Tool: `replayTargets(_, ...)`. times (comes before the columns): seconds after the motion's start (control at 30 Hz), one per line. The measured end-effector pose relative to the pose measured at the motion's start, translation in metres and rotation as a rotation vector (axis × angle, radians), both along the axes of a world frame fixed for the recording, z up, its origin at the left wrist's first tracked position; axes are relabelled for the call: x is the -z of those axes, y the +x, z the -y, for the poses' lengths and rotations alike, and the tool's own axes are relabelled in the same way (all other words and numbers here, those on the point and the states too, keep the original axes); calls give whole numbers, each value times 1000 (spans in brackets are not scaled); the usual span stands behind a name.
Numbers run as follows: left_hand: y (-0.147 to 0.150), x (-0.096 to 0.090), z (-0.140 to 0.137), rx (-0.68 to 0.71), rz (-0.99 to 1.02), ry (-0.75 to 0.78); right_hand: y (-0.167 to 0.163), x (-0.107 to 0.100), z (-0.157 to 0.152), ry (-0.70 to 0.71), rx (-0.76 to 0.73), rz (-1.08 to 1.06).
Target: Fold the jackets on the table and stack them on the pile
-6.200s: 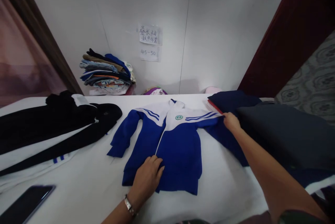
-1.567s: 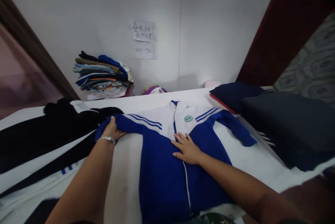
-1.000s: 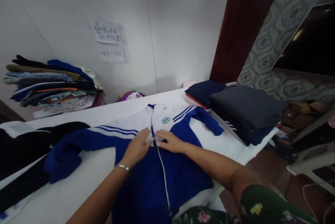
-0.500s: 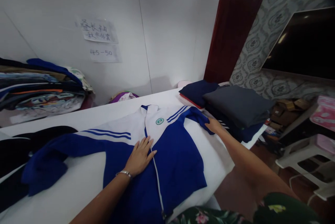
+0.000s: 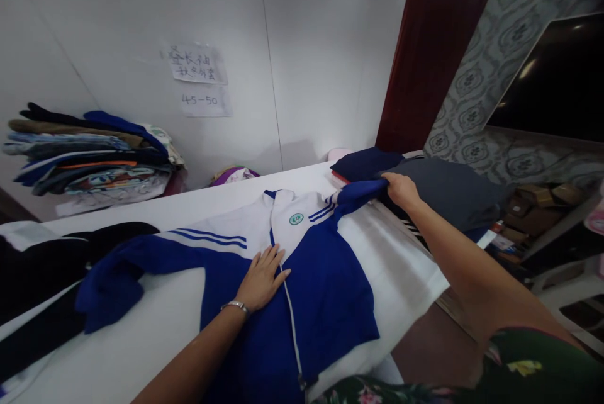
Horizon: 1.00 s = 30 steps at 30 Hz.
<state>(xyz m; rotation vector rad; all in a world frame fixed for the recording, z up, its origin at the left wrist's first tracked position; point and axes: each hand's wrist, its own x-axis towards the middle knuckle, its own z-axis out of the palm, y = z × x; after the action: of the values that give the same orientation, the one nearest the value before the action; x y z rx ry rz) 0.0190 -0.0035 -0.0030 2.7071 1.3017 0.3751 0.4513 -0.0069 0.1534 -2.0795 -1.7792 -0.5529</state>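
A blue and white zip-up jacket lies front side up on the white table, with a round green badge on its chest. My left hand rests flat on the jacket front beside the zip, fingers spread. At the right, my right hand grips the cuff end of one sleeve and holds it raised off the table. The other sleeve stretches out to the left, its end bunched up.
Dark folded clothes are piled at the table's right end. A tall stack of folded garments stands at the back left. Black clothing lies at the left, near the sleeve. Handwritten paper signs hang on the wall.
My right hand has lifted the sleeve end up and away, so the sleeve now slants upward. My left hand stays on the jacket front. The view has shifted slightly left.
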Motion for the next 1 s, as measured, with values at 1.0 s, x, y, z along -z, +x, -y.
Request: replayTargets(1.0,144,-143,-28,-198,1393,-1285,-119,36,46,-106,-608,-1319)
